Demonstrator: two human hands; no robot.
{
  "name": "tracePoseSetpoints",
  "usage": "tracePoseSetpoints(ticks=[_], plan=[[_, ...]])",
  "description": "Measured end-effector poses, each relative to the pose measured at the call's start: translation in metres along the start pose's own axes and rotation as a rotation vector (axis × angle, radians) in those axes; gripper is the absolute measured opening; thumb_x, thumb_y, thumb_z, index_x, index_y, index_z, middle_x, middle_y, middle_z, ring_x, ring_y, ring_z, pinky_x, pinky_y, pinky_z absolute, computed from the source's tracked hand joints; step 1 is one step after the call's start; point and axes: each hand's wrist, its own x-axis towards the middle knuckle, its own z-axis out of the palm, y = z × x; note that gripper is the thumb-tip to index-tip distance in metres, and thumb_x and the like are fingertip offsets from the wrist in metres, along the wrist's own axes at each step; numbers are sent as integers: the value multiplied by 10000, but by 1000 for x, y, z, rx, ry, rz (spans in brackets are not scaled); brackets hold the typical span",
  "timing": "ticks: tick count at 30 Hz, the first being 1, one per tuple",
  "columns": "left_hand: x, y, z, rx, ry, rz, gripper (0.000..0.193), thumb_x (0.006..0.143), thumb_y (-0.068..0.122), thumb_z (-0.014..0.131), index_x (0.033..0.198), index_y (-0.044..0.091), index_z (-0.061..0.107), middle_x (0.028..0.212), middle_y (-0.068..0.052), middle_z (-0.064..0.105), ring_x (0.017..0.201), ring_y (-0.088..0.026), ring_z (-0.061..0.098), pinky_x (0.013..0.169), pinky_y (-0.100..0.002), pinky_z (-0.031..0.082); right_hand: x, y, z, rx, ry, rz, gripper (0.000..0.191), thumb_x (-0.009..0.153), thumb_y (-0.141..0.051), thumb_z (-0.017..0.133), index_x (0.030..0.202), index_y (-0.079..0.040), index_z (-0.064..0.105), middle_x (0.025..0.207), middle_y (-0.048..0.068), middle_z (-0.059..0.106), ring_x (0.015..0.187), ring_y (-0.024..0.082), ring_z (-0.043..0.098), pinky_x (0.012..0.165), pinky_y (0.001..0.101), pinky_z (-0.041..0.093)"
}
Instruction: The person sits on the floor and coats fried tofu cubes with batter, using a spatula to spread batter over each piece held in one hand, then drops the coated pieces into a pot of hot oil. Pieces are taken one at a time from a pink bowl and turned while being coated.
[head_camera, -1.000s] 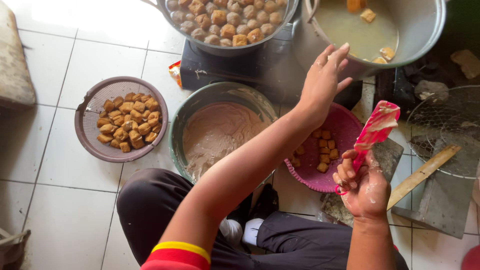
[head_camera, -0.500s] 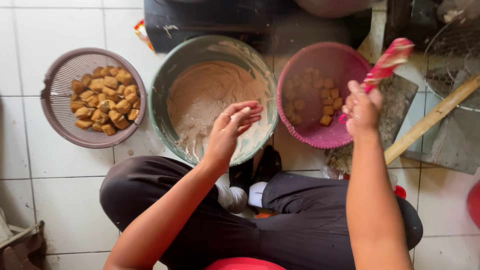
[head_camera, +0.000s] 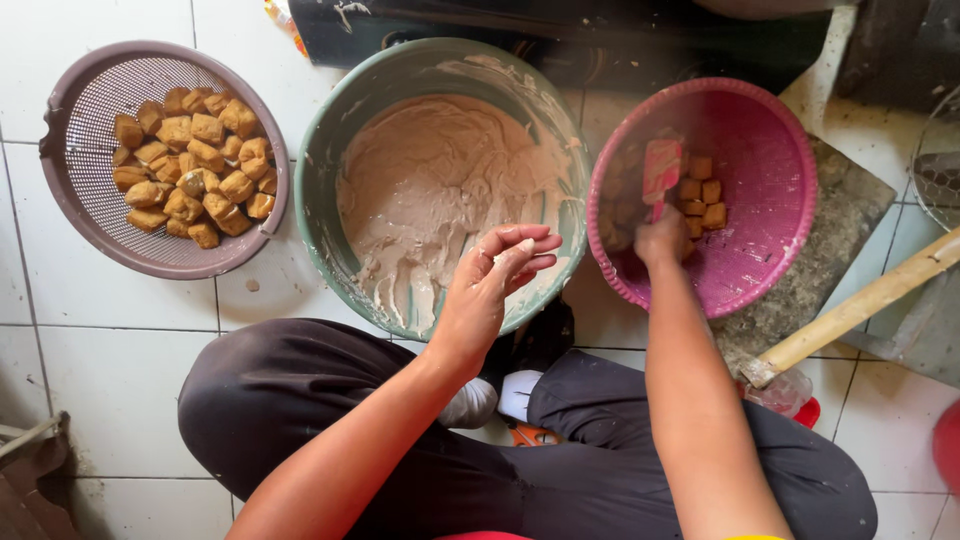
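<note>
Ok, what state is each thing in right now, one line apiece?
Green bowl: part full of pale batter.
Pink bowl: few fried cubes inside.
Brown strainer: heaped with fried cubes.
Left hand: empty, open over batter.
Right hand: gripping pink spatula.

Matt plastic pink bowl (head_camera: 770, 160) — glossy tiles (head_camera: 110, 350) (smooth)

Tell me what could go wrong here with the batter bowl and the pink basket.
The left hand hovers cupped over the near rim of the green bowl, which holds wet batter; drips could land on the dark trousers just below. The right hand reaches into the pink basket with a pink scoop; the basket sits partly on a slab, so pressing might tip it.
</note>
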Motion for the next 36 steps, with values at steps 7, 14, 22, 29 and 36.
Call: tracePoseSetpoints(ticks=[7,14,22,29,36], plan=[[6,-11,6,21,-1,3,351,1030,222,562,1316,24,608,1283,-97,699,1156,-167,650,1046,-333,454,7,-9,-49,692,-136,-3,277,872,22,804,882,-93,552,845,20,627,686,82,577,594,274,482],[8,8,2,126,-35,258,475,1029,232,590,1461,46,517,1350,-111,666,1233,-174,589,1077,-340,441,-37,-120,-176,1049,-638,-164,354,924,70,760,821,-124,483,996,88,719,717,68,594,633,209,455],[-10,37,-20,-120,49,411,388,1153,329,513,1357,20,626,1266,-116,662,1175,-194,658,1002,-369,606,-101,-205,-167,955,-654,-340,77,1105,-81,629,1083,-103,558,872,-5,567,717,74,499,643,237,408],[-16,65,-57,-290,204,652,315,1187,287,531,1420,81,582,1375,-52,608,1266,-160,613,1154,-390,545,-138,-186,-44,153,-675,-755,284,944,-69,542,1192,-34,675,989,210,685,893,412,675,809,505,530],[-14,57,-49,-324,180,578,325,1189,299,548,1412,65,585,1370,-58,609,1282,-159,602,1185,-412,543,-163,-172,20,-314,-690,-882,192,913,-120,600,1035,-120,749,1019,145,680,918,390,696,785,520,545]])
